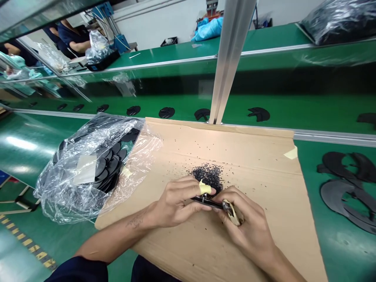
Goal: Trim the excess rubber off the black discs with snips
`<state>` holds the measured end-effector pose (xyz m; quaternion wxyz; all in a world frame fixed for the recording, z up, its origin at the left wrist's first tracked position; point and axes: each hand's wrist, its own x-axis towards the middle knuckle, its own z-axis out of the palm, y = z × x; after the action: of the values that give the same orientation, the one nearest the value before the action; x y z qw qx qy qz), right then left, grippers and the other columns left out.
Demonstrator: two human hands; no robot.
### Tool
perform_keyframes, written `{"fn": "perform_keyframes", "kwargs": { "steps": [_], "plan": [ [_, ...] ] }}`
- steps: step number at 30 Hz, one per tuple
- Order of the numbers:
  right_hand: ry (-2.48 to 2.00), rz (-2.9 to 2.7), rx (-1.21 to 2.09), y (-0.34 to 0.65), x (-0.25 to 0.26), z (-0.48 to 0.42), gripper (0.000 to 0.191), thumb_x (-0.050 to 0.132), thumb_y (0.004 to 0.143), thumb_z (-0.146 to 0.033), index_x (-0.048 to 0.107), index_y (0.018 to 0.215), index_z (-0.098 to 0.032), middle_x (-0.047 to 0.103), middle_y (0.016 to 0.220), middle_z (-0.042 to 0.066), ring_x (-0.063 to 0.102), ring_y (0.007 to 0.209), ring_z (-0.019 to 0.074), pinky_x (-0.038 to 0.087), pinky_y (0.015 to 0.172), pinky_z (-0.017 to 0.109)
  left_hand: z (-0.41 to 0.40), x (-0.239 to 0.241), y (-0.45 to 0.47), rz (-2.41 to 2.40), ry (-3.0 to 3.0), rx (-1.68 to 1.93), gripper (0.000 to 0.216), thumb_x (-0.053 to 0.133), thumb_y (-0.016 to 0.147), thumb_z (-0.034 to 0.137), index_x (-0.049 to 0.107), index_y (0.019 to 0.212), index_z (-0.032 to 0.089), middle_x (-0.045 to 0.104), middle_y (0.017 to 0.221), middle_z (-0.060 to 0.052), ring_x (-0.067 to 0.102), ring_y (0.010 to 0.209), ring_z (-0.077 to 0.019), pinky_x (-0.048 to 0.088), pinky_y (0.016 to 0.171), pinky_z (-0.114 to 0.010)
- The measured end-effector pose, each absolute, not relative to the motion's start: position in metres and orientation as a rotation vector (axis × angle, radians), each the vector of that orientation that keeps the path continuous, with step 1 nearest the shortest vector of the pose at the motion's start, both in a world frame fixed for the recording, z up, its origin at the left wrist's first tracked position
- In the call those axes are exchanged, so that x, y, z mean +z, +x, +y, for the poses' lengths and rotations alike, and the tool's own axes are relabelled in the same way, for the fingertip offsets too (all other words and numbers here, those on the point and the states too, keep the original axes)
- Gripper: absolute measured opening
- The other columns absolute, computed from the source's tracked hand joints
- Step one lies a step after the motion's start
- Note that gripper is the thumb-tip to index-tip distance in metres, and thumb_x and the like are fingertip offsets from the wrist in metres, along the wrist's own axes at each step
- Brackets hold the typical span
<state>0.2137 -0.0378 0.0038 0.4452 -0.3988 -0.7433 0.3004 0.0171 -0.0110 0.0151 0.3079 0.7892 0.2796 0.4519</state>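
Observation:
My left hand (176, 201) is closed around a thin black flat part (205, 202), seen edge-on; a yellow finger cot covers its forefinger tip. My right hand (245, 221) is closed on a small tape-wrapped tool (232, 211) pressed against the same part. Both hands rest over a brown cardboard sheet (249, 156). Just beyond my fingers lies a heap of black shavings (208, 174), with specks scattered around it.
A clear plastic bag (91, 168) of black round parts lies at the left. More black parts (349, 184) lie on the green table at right, and several (167, 112) ride the conveyor behind. A metal post (229, 58) rises ahead. A person (73, 37) works far left.

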Motion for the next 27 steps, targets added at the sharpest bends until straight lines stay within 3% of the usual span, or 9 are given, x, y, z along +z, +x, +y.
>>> {"fn": "perform_keyframes", "kwargs": {
  "steps": [7,13,16,22,27],
  "plan": [
    [-1.005,-1.85,0.757,0.214,0.007,-0.038,0.011,0.055,0.091,-0.011,0.059,0.09,-0.021,0.062,0.078,0.003,0.06,0.067,0.0156,0.048,0.056,0.027,-0.012,0.014,0.019,0.812,2.085,1.244,0.017,0.075,0.087,0.029,0.074,0.098,0.017,0.07,0.068,-0.002,0.058,0.061,-0.0125,0.048,0.058,-0.026],
    [-1.038,-1.82,0.803,0.215,0.007,-0.039,0.005,0.058,0.092,-0.016,0.059,0.091,-0.021,0.062,0.08,0.003,0.06,0.069,0.0159,0.049,0.058,0.028,-0.012,0.01,0.018,0.772,2.025,1.145,0.03,0.07,0.09,0.038,0.071,0.111,0.016,0.076,0.09,-0.009,0.069,0.082,-0.0182,0.057,0.073,-0.033],
    [-1.065,-1.842,0.769,0.217,0.006,-0.036,0.003,0.06,0.093,-0.019,0.059,0.093,-0.021,0.064,0.082,0.003,0.06,0.07,0.0155,0.049,0.059,0.027,-0.011,0.007,0.016,0.844,1.93,1.08,0.028,0.07,0.091,0.031,0.069,0.115,0.016,0.076,0.1,-0.01,0.072,0.089,-0.018,0.06,0.078,-0.03],
    [-1.256,-2.088,0.273,0.227,-0.003,-0.028,0.014,0.055,0.092,-0.016,0.061,0.105,-0.019,0.069,0.094,0.008,0.061,0.079,0.0207,0.046,0.067,0.033,-0.003,0.007,0.009,0.916,2.004,1.137,0.02,0.075,0.086,0.024,0.072,0.103,0.016,0.075,0.09,-0.007,0.07,0.082,-0.016,0.057,0.073,-0.028],
    [-1.336,-2.291,-0.156,0.229,-0.002,-0.027,0.023,0.048,0.088,-0.006,0.062,0.104,-0.016,0.068,0.085,0.008,0.054,0.074,0.0217,0.036,0.063,0.035,-0.003,0.011,0.011,0.808,2.071,0.996,0.021,0.071,0.089,0.024,0.072,0.108,0.015,0.072,0.085,-0.007,0.065,0.077,-0.0157,0.054,0.069,-0.028]
  ]
}}
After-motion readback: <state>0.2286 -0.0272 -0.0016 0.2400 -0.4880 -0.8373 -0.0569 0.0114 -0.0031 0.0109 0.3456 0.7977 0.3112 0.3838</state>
